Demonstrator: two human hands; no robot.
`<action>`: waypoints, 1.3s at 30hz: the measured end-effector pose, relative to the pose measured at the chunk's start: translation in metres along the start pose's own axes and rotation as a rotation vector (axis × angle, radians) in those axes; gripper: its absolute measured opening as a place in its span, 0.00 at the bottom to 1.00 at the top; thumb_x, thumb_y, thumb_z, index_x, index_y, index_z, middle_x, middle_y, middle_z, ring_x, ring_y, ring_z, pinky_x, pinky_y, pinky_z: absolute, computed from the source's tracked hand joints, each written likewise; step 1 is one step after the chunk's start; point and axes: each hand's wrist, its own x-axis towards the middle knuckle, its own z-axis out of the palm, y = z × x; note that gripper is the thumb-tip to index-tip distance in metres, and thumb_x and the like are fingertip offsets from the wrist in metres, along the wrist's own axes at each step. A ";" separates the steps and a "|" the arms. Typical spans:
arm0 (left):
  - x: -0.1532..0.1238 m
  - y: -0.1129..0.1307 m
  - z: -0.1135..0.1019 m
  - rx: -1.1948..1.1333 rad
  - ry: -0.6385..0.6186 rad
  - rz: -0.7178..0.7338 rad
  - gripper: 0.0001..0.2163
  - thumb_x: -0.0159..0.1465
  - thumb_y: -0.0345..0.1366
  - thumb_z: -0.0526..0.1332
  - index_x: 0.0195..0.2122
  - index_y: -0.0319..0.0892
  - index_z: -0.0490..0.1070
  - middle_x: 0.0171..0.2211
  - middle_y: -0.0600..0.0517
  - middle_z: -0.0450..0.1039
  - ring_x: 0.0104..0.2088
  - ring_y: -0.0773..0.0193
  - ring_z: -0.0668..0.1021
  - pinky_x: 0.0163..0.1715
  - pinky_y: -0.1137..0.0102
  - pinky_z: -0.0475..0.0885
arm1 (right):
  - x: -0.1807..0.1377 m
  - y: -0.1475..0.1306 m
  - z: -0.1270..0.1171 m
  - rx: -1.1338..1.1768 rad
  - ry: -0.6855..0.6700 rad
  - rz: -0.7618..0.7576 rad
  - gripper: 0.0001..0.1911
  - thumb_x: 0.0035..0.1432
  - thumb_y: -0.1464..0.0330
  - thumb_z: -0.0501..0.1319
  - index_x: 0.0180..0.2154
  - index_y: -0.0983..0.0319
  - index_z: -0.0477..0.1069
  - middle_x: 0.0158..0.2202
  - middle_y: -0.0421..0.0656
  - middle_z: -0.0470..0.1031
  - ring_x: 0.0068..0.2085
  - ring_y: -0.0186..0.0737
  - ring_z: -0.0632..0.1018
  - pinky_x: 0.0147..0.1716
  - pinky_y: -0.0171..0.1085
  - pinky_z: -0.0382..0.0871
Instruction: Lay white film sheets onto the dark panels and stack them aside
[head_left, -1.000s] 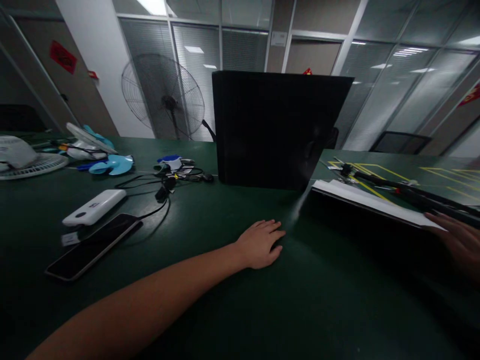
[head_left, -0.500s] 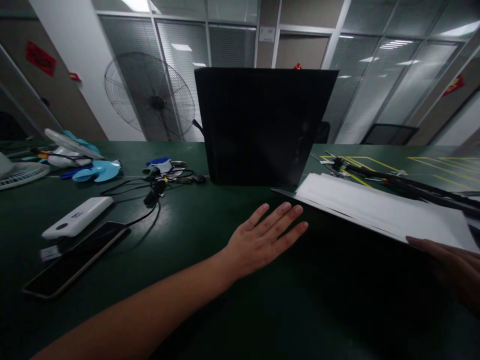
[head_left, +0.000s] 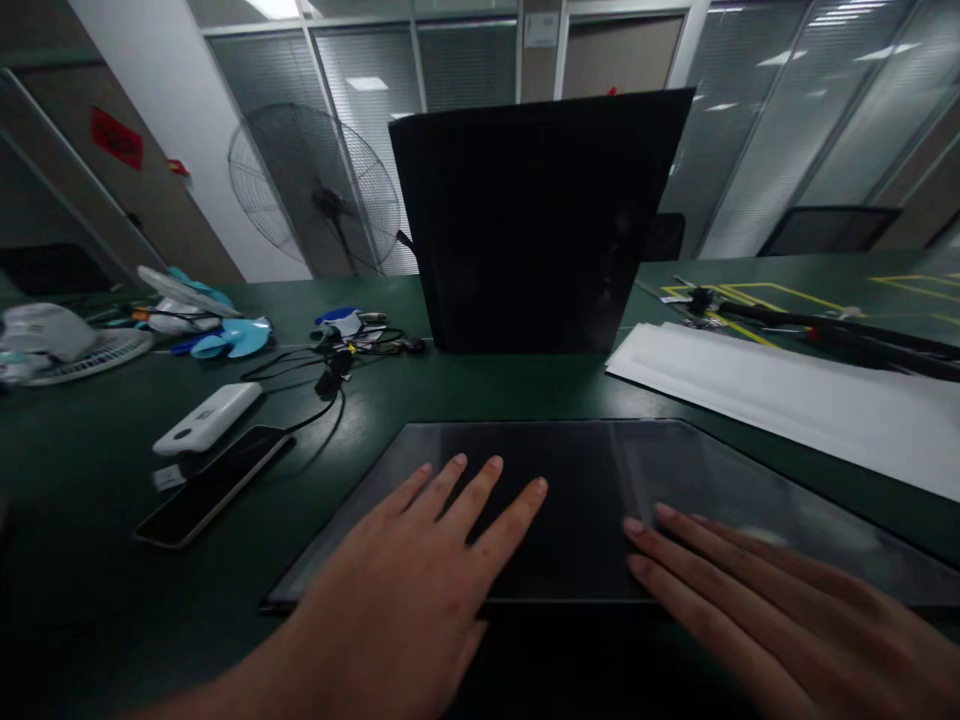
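A flat, dark, glossy panel (head_left: 574, 470) with a thin black border lies on the green table in front of me. My left hand (head_left: 420, 560) rests over its left part, palm down with the fingers spread. On the right, my right hand (head_left: 787, 610) lies over the panel with its fingers stretched out close together. Neither hand grips anything. The panel's near right edge is partly hidden by my right hand. Behind it stands a large black upright board or box (head_left: 540, 230). White sheets (head_left: 780, 400) lie on the table to the right.
A phone (head_left: 214, 490) with a cable (head_left: 322, 408) and a white power bank (head_left: 208, 418) lie at left. Blue fan blades (head_left: 232, 338) and small items are farther back. Black rods (head_left: 825, 335) lie at far right. A floor fan (head_left: 326, 195) stands beyond the table.
The dark panel now lies flat before me, apart from the white sheets that my right hand was touching. Both hands have come over it, and the view has shifted slightly.
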 end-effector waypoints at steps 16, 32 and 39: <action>-0.003 -0.138 0.092 -0.211 -0.271 -0.189 0.42 0.67 0.66 0.54 0.76 0.55 0.42 0.77 0.46 0.36 0.75 0.40 0.45 0.70 0.38 0.42 | 0.024 0.194 0.152 0.078 -0.206 0.642 0.22 0.70 0.61 0.54 0.58 0.64 0.75 0.64 0.57 0.69 0.63 0.55 0.71 0.61 0.54 0.65; -0.027 -0.185 0.108 -0.089 -0.144 -0.647 0.33 0.72 0.57 0.49 0.71 0.41 0.60 0.72 0.37 0.57 0.71 0.34 0.59 0.68 0.42 0.56 | -0.002 0.199 0.164 0.006 -0.359 0.991 0.28 0.73 0.59 0.45 0.62 0.61 0.72 0.45 0.61 0.79 0.36 0.48 0.79 0.33 0.44 0.56; -0.031 -0.190 0.110 -0.129 -0.135 -0.586 0.33 0.72 0.57 0.49 0.70 0.41 0.61 0.72 0.38 0.56 0.71 0.36 0.60 0.68 0.42 0.56 | 0.003 0.186 0.155 0.018 -0.267 1.044 0.26 0.72 0.55 0.49 0.59 0.60 0.76 0.44 0.56 0.80 0.36 0.48 0.77 0.33 0.42 0.59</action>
